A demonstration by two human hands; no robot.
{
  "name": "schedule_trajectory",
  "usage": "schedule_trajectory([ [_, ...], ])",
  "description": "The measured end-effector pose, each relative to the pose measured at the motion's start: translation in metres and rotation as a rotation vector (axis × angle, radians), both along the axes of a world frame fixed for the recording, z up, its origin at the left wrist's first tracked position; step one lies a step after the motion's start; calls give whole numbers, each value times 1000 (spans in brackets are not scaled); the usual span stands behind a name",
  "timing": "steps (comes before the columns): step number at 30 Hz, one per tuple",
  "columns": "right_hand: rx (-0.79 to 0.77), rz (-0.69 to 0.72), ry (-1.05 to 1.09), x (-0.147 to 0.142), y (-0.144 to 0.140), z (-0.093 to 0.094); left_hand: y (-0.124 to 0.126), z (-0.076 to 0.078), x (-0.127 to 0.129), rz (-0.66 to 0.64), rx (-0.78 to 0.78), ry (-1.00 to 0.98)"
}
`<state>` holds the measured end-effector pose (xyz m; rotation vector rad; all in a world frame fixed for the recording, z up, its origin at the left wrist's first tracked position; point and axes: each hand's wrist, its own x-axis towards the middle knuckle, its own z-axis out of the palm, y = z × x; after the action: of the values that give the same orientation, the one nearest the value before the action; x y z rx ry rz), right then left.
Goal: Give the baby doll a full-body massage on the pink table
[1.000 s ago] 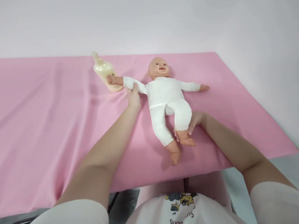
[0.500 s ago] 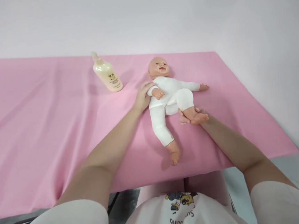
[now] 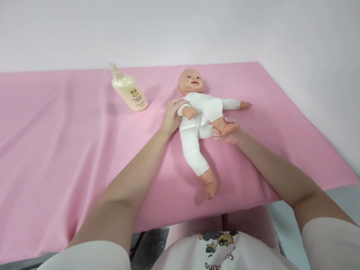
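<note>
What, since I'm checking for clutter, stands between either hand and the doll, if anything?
Nothing visible: the left hand touches the doll at its bent arm, the right hand holds its raised ankle. The bottle sits to the left, apart from both.

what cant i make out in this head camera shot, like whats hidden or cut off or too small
In the head view:
- Doll: its back, hidden by its own body.
- Right hand: part of the palm, hidden behind the doll's raised foot.
- Bottle: the label's fine print, too small and blurred.
- Pink cloth: its far left end, cut off by the left edge.
- Shirt: its lower lettering, cut off by the bottom edge.
</note>
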<state>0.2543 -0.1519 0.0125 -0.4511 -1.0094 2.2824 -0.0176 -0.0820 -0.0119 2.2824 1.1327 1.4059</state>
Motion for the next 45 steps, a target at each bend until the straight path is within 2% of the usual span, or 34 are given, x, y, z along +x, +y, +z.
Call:
schedule_trajectory([
  [5, 143, 164, 118, 7, 1, -16, 2, -5, 4, 30, -97, -290],
  [8, 214, 382, 180, 11, 1, -19, 10, -13, 2, 107, -192, -468],
  [12, 216, 723, 76, 11, -3, -11, 22, -24, -7, 182, -260, -634],
  [14, 261, 798, -35, 8, -5, -7, 28, -28, -12, 199, -276, -678],
  [18, 375, 787, -214, 2, -7, -2, 36, -36, -18, 220, -281, -677],
  [23, 388, 824, -241, 3, -5, 4, 38, -39, -20, 211, -276, -675],
  [28, 335, 805, -193, 3, -6, 0, 33, -34, -18, 206, -282, -632],
  [33, 318, 856, -84, 8, -3, -9, 25, -30, -9, 189, -252, -580],
  [35, 269, 794, -14, 12, -2, -13, 20, -27, -4, 145, -245, -523],
  [39, 135, 456, 106, 18, 1, -21, 10, -16, 1, -43, -186, -293],
  [43, 24, 98, 38, 12, 9, -18, 3, -2, 0, -155, -70, -86],
  [45, -34, -4, -45, 9, 13, -14, 2, 1, -1, -158, -55, -61],
])
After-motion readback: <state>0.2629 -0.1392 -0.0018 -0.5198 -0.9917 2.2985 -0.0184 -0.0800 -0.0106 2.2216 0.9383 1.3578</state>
